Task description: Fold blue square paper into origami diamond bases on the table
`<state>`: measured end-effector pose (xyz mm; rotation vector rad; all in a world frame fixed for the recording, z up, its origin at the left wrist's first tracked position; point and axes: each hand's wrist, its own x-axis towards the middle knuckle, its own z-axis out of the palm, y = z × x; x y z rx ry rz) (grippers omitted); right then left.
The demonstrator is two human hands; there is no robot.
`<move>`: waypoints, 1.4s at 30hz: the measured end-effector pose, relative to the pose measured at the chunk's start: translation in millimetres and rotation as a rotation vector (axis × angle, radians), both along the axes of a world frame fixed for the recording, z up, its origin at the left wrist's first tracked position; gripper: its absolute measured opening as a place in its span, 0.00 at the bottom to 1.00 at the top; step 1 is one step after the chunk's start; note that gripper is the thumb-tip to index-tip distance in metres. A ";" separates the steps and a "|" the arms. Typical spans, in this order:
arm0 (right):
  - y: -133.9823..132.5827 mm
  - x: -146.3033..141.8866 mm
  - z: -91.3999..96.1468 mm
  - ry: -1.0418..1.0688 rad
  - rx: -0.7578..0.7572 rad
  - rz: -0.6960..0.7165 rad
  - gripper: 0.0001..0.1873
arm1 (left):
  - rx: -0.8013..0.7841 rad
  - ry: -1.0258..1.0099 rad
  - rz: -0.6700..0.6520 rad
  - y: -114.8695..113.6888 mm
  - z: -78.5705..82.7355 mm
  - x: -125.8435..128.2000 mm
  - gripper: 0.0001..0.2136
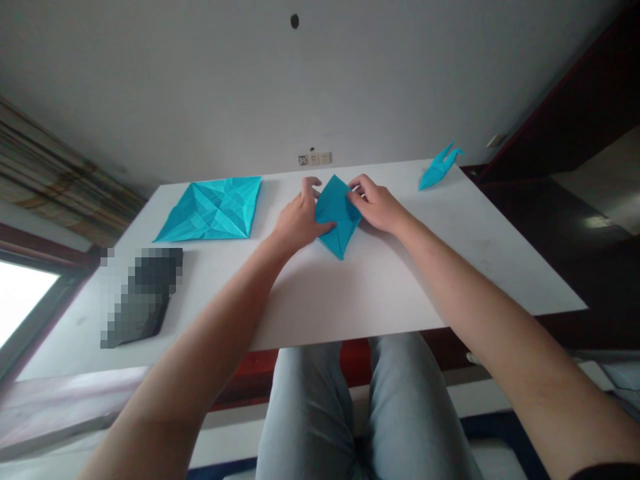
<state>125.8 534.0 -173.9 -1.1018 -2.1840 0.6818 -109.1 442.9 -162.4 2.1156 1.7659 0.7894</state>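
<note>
A blue sheet of origami paper, folded into a diamond, lies between my hands near the middle of the white table. My left hand grips its left side, the thumb lying across the lower part and the index finger curled above. At the upper right edge, my right hand pinches the paper between thumb and bent fingers. A crease runs down toward the near corner. The underside of the paper and some fingertips are hidden.
An unfolded, creased blue sheet lies at the left. A folded blue paper crane stands at the back right. Nearer on the left is a dark, pixelated object. Behind the table rises a wall with sockets.
</note>
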 end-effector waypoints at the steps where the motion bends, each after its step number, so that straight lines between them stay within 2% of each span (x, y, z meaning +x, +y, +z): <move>1: 1.6 0.9 -1.5 0.019 -0.007 -0.007 0.13 | 0.034 -0.018 -0.037 -0.4 -1.1 -0.2 0.46; 4: 5.8 3.6 -5.7 0.044 -0.020 -0.005 0.13 | 0.088 0.011 -0.125 -2.8 -0.1 0.6 0.45; 9: 9.2 4.8 -9.1 0.089 -0.028 -0.003 0.18 | 0.062 0.146 -0.167 -5.7 6.0 2.6 0.36; 14: 8.6 3.0 -8.8 0.128 -0.007 0.008 0.14 | 0.088 0.146 -0.177 -0.6 -0.6 -3.4 0.45; 21: 4.8 3.8 -6.2 0.153 0.012 0.087 0.12 | 0.075 0.172 -0.138 0.1 -1.0 -3.1 0.43; 26: 1.7 3.6 -4.3 0.185 -0.013 0.142 0.17 | 0.039 0.189 -0.095 -3.9 1.8 3.2 0.43; 29: 2.1 4.8 -2.8 0.219 -0.059 0.170 0.19 | 0.033 0.157 -0.114 -2.6 -1.8 3.1 0.44; 34: 13.3 11.2 -7.2 0.273 -0.187 0.221 0.08 | 0.019 0.071 -0.198 3.6 -10.0 -4.2 0.50; 39: 20.3 15.1 -13.6 0.218 -0.162 0.218 0.16 | -0.016 0.019 -0.262 9.1 -18.8 -7.7 0.51; 42: 18.2 15.3 -13.2 0.185 -0.139 0.273 0.19 | 0.016 0.015 -0.258 13.2 -27.6 -7.1 0.55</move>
